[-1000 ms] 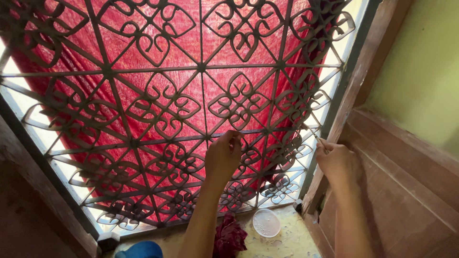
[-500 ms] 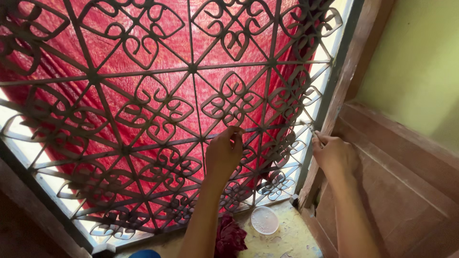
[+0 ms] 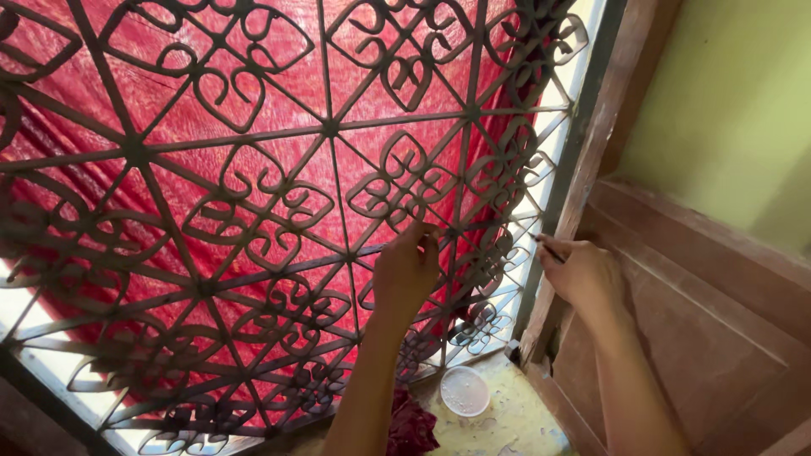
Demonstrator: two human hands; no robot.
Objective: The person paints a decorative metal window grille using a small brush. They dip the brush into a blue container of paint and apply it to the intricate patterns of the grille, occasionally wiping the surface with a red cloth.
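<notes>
1. Left hand (image 3: pixel 405 270): fingers clamped on a bar of the ornate metal window grille (image 3: pixel 253 194), w/ red cloth (image 3: pixel 211 110) behind it.
2. Right hand (image 3: pixel 585 274): fingers pinched on a thin brush (image 3: pixel 551 250), at the grille's right edge.
3. White lid (image 3: pixel 465 391) lies on the sill below the grille.

Window corner with a scrolled grille, red cloth and wooden frame

A dark metal grille (image 3: pixel 279 194) of heart-shaped scrolls and crossing bars fills the window; behind it hangs a red cloth (image 3: pixel 211 110), lit from outside, with bright daylight showing at the lower left and along the right edge; a worn wooden frame (image 3: pixel 591 152) runs down the right side, meeting a brown wooden shutter (image 3: pixel 718 338); above that stands a pale green wall (image 3: pixel 735 110); below, the yellowish sill (image 3: pixel 515 422) looks flaked and stained.
</notes>
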